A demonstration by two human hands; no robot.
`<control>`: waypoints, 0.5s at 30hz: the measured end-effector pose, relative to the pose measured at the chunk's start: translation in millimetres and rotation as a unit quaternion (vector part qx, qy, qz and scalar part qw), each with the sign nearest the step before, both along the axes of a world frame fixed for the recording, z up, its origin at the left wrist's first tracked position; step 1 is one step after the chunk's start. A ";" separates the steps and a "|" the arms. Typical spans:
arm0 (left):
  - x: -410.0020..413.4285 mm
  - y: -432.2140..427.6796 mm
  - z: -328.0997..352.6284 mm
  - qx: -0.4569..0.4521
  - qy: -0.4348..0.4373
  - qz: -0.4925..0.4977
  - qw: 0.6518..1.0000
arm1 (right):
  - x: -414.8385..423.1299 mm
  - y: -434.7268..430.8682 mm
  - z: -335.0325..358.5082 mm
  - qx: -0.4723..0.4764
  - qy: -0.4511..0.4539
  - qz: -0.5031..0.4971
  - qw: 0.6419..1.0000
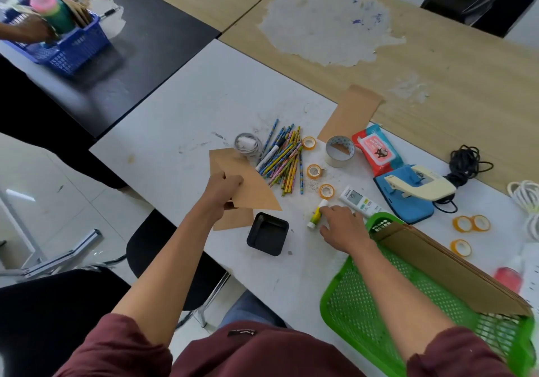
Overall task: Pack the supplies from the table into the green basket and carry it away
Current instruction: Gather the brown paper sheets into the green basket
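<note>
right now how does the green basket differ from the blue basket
Colour: the green basket is bright green, the blue basket dark blue. Place: the green basket sits on the white table; the blue basket is on the black table, far left, with another person's hand on it. Contents: the blue basket holds a green bottle; none shows in the green basket. Both are plastic mesh with brown envelopes standing inside.

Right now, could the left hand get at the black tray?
Likely within reach: nothing lies between the left hand and the black tray, but that hand already grips a brown envelope.
</note>
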State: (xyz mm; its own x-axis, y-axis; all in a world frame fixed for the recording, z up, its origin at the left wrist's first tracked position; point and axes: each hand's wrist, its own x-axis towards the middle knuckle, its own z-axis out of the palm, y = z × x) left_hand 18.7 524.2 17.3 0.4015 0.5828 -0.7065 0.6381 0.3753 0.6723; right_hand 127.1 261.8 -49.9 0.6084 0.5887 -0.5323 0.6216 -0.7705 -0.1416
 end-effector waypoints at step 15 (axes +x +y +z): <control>60.6 -141.9 53.9 0.162 -0.243 -0.484 0.825 | -6.5 -140.1 29.6 0.231 -0.239 -0.239 0.912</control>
State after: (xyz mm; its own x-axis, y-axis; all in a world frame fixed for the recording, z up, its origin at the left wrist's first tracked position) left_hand 79.3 382.4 71.2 0.9792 -0.0509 -0.1962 0.1598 -0.4018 0.9017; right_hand 120.7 121.7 -20.4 0.9522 0.2892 0.0982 0.3054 -0.8963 -0.3217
